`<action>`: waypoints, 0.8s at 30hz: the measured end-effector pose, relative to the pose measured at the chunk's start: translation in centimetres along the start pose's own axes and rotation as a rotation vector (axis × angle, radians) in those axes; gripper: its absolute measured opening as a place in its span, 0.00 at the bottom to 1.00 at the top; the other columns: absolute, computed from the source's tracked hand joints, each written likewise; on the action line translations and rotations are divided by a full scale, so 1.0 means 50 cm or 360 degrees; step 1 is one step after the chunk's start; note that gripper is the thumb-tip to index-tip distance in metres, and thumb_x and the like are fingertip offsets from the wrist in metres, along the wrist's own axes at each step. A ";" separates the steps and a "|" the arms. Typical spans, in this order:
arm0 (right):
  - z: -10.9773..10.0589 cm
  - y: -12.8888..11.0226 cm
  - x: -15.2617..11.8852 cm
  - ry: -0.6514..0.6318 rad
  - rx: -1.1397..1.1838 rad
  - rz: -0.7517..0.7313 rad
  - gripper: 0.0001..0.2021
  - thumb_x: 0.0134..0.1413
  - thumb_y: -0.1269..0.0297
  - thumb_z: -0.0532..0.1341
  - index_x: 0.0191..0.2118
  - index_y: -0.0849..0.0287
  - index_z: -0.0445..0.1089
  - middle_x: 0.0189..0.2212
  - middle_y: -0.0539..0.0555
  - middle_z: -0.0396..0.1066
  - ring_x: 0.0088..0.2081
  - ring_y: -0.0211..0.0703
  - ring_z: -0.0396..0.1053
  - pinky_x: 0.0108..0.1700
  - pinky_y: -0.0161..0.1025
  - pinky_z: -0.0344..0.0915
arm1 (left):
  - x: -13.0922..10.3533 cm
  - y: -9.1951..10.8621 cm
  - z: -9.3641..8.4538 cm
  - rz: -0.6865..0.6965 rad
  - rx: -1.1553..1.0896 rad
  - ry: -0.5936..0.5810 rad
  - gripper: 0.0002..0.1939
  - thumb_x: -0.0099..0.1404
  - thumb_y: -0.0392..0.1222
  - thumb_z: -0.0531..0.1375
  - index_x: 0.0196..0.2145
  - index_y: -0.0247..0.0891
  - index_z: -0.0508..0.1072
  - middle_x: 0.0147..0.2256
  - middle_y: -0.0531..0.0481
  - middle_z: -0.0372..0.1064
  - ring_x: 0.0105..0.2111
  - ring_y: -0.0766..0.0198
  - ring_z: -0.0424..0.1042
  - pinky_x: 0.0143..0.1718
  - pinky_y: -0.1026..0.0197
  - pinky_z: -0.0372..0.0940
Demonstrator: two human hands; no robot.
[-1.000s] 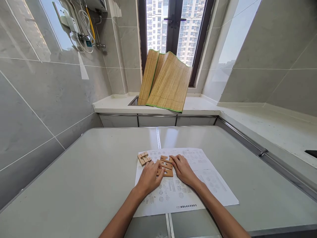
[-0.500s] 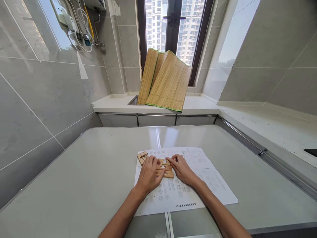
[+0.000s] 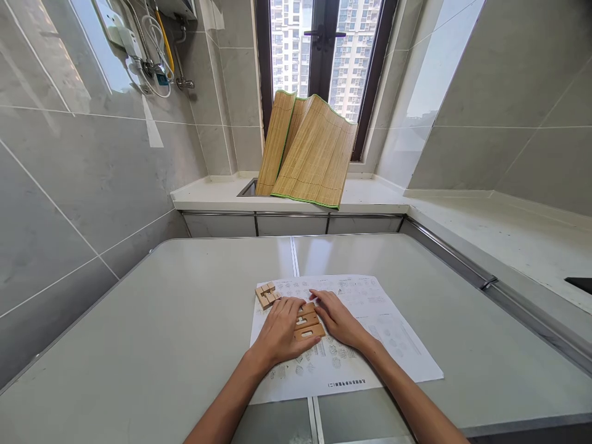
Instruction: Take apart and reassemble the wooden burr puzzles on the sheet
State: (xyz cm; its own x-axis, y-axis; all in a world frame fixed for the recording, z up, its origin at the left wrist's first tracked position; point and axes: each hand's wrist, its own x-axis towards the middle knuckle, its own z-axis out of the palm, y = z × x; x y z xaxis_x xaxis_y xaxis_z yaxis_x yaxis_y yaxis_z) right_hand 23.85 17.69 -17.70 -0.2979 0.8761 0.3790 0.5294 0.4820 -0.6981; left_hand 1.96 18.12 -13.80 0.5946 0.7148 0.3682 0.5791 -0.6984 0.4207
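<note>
Flat wooden pieces with cut-out slots (image 3: 307,322) lie side by side on a printed paper sheet (image 3: 370,364). My left hand (image 3: 281,330) spans them from the left, its thumb along their near edge and its fingers reaching toward the far edge. These fingers cover the pieces' left ends. My right hand (image 3: 340,317) rests at the pieces' right ends, fingers stretched out and somewhat apart, with some fingertips near or touching the wood. Beyond my left fingertips, a small group of notched wooden blocks (image 3: 267,295) sits at the sheet's far left corner.
The sheet lies on a pale table (image 3: 139,345) with a seam down its middle. A white counter (image 3: 379,196) runs behind and along the right. A folded bamboo mat (image 3: 317,154) leans before the window. Tiled wall (image 3: 92,185) bounds the left.
The slotted pieces have turned slightly and sit closer together. My left thumb has moved to their near edge and right, while my right fingers have shifted along their right ends.
</note>
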 end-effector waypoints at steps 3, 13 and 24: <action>0.002 0.001 -0.002 0.0046 0.0007 0.0064 0.22 0.71 0.63 0.50 0.67 0.47 0.55 0.55 0.57 0.68 0.56 0.52 0.66 0.60 0.56 0.66 | 0.003 -0.003 -0.011 -0.0038 0.0162 0.0055 0.29 0.58 0.56 0.68 0.51 0.40 0.67 0.46 0.41 0.70 0.47 0.46 0.68 0.51 0.42 0.66; 0.003 0.001 -0.004 0.0071 -0.0022 0.0062 0.22 0.69 0.65 0.53 0.66 0.47 0.57 0.54 0.57 0.68 0.56 0.51 0.67 0.60 0.54 0.66 | 0.003 -0.015 -0.020 -0.0060 0.0333 0.0138 0.27 0.61 0.50 0.64 0.55 0.41 0.67 0.56 0.41 0.70 0.57 0.40 0.64 0.59 0.37 0.59; 0.005 0.005 -0.003 0.0060 -0.0029 0.0081 0.22 0.69 0.66 0.53 0.65 0.49 0.57 0.54 0.57 0.68 0.56 0.52 0.66 0.60 0.56 0.66 | 0.002 -0.029 -0.021 0.0023 0.0191 0.0097 0.23 0.60 0.44 0.64 0.54 0.45 0.72 0.55 0.44 0.72 0.58 0.42 0.65 0.62 0.35 0.59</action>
State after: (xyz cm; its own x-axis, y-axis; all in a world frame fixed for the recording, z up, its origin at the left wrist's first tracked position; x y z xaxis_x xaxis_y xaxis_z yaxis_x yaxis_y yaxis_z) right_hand 23.85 17.67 -18.08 -0.2399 0.8991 0.3661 0.5579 0.4364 -0.7059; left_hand 0.59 19.22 -13.51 0.5703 0.7031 0.4248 0.6354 -0.7053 0.3143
